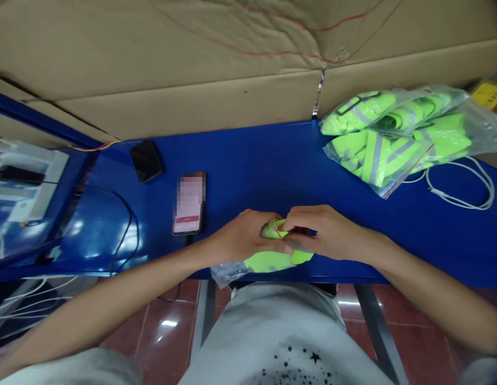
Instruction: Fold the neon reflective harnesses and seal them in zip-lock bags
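Observation:
A neon yellow-green reflective vest (268,262), folded and partly inside a clear plastic bag (228,272), lies at the front edge of the blue table. My left hand (246,238) is closed around its upper part, with the thumb across the front. From the other side, my right hand (318,230) pinches the bright fabric and bag near the opening, where a thin red-orange line shows. The two hands almost meet there. Fingers cover much of the vest's middle, and the right fingertips are partly hidden.
More neon reflective vests in clear bags (392,133) are heaped at the back right, beside a coiled white cable (465,200). Left of my hands lie a phone (189,206) and a black box (146,160). Cardboard (216,107) walls the table's back.

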`<state>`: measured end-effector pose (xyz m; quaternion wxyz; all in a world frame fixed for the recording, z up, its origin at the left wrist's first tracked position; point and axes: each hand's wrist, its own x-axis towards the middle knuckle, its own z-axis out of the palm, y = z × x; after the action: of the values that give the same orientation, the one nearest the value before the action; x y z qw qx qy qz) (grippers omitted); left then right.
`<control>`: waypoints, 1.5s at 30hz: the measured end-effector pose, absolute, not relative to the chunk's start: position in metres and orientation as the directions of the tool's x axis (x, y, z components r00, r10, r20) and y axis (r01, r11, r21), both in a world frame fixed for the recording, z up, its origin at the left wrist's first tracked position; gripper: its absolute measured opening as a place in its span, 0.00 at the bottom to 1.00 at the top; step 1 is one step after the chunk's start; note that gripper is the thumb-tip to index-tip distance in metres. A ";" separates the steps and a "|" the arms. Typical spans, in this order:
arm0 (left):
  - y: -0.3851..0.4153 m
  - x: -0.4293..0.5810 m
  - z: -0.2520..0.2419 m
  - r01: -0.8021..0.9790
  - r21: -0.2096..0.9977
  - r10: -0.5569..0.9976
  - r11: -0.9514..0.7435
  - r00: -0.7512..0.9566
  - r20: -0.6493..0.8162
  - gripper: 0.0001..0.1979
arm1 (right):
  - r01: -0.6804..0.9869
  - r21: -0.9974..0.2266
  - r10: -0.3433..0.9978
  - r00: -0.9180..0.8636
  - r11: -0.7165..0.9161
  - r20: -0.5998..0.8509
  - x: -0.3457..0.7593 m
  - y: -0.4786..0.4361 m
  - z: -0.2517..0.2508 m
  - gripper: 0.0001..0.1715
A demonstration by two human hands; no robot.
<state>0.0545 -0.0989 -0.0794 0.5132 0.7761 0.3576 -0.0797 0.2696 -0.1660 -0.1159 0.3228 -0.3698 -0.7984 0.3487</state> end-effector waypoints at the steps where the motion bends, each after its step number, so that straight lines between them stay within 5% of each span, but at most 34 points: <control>1: -0.100 0.057 -0.081 0.625 0.752 0.475 -0.209 0.737 -0.481 0.21 | 0.354 -0.804 0.825 -0.496 0.477 0.272 0.266 -0.167 -0.119 0.05; 7: -0.091 0.067 -0.084 0.539 0.837 0.480 -0.097 0.762 -0.435 0.20 | 0.267 -0.941 0.931 -0.349 0.208 0.107 0.269 -0.162 -0.114 0.10; 12: -0.077 0.064 -0.069 0.527 0.840 0.610 -0.128 0.710 -0.353 0.24 | 0.071 -0.997 0.872 -0.489 0.019 -0.018 0.295 -0.154 -0.096 0.27; 17: -0.085 0.079 -0.046 0.591 0.663 0.592 -0.459 0.760 -0.268 0.38 | 0.110 -0.987 0.919 -0.389 0.117 0.065 0.292 -0.156 -0.101 0.21; 22: -0.092 0.101 -0.044 0.543 0.543 0.502 -0.641 0.831 -0.239 0.40 | 0.288 -0.840 0.865 -0.361 0.459 0.349 0.290 -0.156 -0.109 0.07; 25: -0.079 0.096 -0.049 0.461 0.642 0.434 -0.613 0.875 -0.214 0.48 | 0.378 -0.788 0.862 -0.357 0.486 0.360 0.294 -0.155 -0.106 0.10; 29: -0.056 0.078 -0.046 0.480 0.718 0.467 -0.504 0.851 -0.241 0.62 | 0.221 -0.914 0.886 -0.400 0.341 0.234 0.297 -0.156 -0.099 0.33; 33: -0.052 0.069 -0.041 0.607 0.592 0.564 -0.531 0.774 -0.288 0.54 | 0.059 -0.976 0.922 -0.345 0.211 0.178 0.295 -0.156 -0.100 0.30; 38: -0.069 0.066 -0.046 0.558 0.652 0.557 -0.513 0.795 -0.241 0.51 | 0.311 -0.900 0.946 -0.207 0.304 0.248 0.292 -0.150 -0.107 0.32; 45: -0.082 0.072 -0.048 0.503 0.725 0.563 -0.471 0.804 -0.192 0.49 | 0.021 -0.996 0.976 -0.203 0.083 0.077 0.272 -0.157 -0.116 0.36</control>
<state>0.0719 -0.0817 -0.0485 0.4094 0.8570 0.3109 0.0368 0.2720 -0.1571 -0.1159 0.4588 -0.4334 -0.5751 0.5204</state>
